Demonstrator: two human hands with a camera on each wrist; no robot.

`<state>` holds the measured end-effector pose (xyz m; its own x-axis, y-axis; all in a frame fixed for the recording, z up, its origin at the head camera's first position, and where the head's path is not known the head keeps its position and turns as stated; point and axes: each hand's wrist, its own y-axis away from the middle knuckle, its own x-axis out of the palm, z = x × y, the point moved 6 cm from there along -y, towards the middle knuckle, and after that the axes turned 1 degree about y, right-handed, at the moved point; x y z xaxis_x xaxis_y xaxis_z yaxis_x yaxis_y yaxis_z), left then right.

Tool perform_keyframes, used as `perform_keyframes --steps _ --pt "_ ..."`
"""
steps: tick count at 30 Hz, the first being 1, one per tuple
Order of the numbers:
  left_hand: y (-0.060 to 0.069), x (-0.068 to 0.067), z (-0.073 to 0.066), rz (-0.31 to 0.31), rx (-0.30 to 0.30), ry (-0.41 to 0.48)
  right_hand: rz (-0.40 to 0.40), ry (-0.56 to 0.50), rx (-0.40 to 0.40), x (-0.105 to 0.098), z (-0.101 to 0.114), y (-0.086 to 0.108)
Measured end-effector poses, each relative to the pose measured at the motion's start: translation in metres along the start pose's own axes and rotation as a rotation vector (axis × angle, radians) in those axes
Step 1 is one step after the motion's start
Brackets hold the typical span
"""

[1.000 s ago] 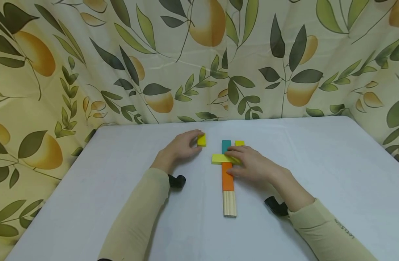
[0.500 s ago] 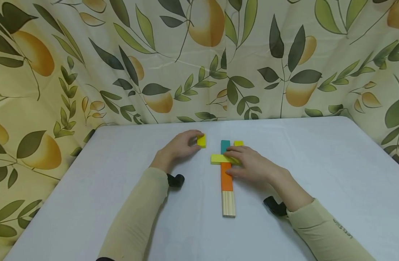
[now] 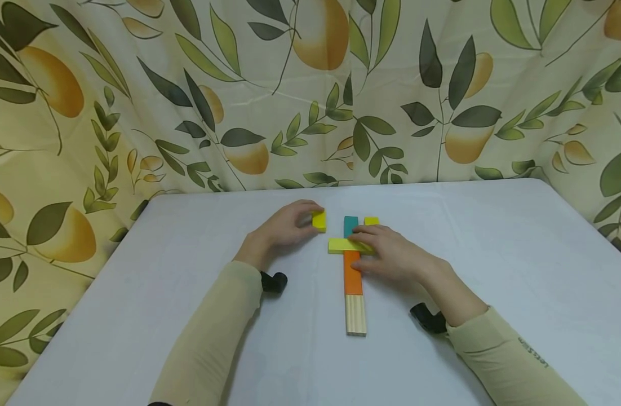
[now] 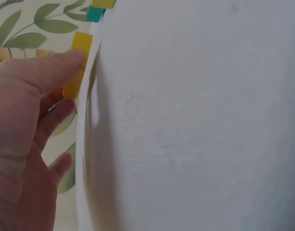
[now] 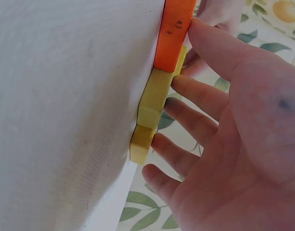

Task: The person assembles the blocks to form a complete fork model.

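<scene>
My left hand (image 3: 282, 230) pinches a small yellow block (image 3: 319, 222) between thumb and fingers, left of a row of flat blocks. In the left wrist view the thumb lies over this yellow block (image 4: 83, 41). The row runs from a teal block (image 3: 350, 225) to an orange block (image 3: 353, 273) and a plain wooden block (image 3: 355, 316). Crosswise between teal and orange lies a yellow-green block (image 3: 338, 246). My right hand (image 3: 397, 254) rests its spread fingers on its right part, the thumb touching the orange block's edge. Another small yellow block (image 3: 371, 221) sits beyond these fingers.
A white cloth (image 3: 300, 349) covers the table, whose far edge meets a fruit-patterned curtain (image 3: 310, 141). Black wrist cameras sit at the left wrist (image 3: 274, 282) and the right wrist (image 3: 428, 319), low over the cloth.
My left hand has shifted slightly to the right with the yellow block, closer to the teal block. The right hand and the row of blocks stay where they were.
</scene>
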<state>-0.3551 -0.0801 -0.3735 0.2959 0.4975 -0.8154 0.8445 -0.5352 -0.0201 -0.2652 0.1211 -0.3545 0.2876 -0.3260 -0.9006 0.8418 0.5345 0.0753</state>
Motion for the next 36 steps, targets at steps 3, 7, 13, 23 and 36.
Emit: perform_keyframes --steps 3,7,13,23,36 --pt "0.001 0.001 -0.005 0.011 -0.003 0.006 -0.004 0.0 -0.003 0.0 0.0 0.0" --pt "0.003 0.003 -0.012 0.026 0.003 0.003 -0.009 0.001 -0.009 -0.001 0.002 0.0" --pt "0.004 0.007 -0.017 0.028 0.022 0.008 -0.015 0.01 -0.023 -0.002 0.001 0.0" --pt "0.004 0.014 -0.017 0.048 0.022 0.006 -0.012 0.007 -0.03 -0.001 0.001 0.0" --pt "0.006 0.008 -0.014 0.011 -0.007 0.069 -0.008 0.011 -0.027 -0.001 0.001 0.0"
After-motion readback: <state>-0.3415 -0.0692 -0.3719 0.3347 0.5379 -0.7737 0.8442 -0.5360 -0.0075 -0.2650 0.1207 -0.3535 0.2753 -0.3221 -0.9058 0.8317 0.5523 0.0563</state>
